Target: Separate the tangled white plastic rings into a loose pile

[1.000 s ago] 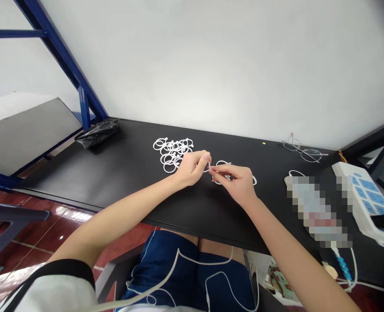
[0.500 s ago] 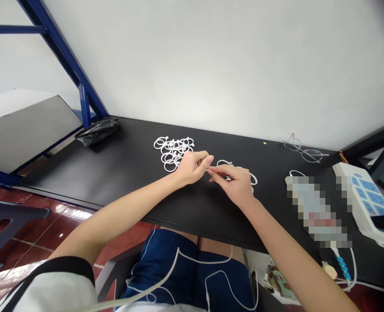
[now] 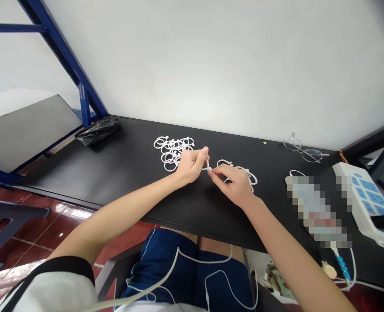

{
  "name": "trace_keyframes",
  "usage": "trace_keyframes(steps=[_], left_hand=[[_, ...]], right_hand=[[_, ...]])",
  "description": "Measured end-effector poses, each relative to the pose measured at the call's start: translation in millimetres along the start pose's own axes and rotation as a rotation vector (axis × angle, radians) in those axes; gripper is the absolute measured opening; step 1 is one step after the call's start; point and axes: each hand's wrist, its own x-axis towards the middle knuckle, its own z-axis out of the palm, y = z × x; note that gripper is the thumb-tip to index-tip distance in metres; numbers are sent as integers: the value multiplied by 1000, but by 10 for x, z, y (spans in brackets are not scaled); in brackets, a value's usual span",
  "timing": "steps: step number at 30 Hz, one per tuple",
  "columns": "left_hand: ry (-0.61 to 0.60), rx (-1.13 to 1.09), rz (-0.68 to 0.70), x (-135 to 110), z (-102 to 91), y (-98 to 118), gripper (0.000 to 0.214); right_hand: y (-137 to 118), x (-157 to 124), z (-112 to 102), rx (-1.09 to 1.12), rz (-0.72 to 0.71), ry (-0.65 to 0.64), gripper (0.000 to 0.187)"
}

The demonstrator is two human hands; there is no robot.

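Between my two hands is a small white ring with a knob-like joint on its lower right. My left hand is closed on the ring's left side, hiding part of it. The fingertips of my right hand pinch the joint. A pile of similar white rings with small round knobs lies on the black table, just beyond and left of my left hand. More white rings lie behind and beside my right hand, which partly covers them.
At the right are a blurred-out device with a cable, a white power strip and eyeglasses. A black plastic bag lies at the far left. White cables run over my lap. The wall borders the table's back.
My left thumb has lifted and the hands have parted slightly, so the white ring between them shows more. The rings on the table have not moved.
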Motion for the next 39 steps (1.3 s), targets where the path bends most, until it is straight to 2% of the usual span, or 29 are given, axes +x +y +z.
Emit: trace_keyframes(steps=[4, 7, 15, 22, 30, 39], left_hand=[[-31, 27, 58, 1, -32, -10, 62], [-68, 16, 106, 0, -48, -16, 62], [-25, -94, 5, -40, -11, -18, 64], [-29, -143, -47, -50, -5, -9, 63], [-43, -112, -41, -17, -21, -2, 65], [-100, -102, -24, 47, -49, 34, 66]], right_hand=[[-9, -17, -4, -36, 76, -174, 17], [-21, -22, 0, -58, 68, -224, 19], [-44, -35, 34, -35, 4, -179, 21], [-59, -44, 38, 6, 25, -204, 23], [-44, -27, 33, 23, 35, -176, 22], [-2, -8, 12, 7, 9, -69, 18]])
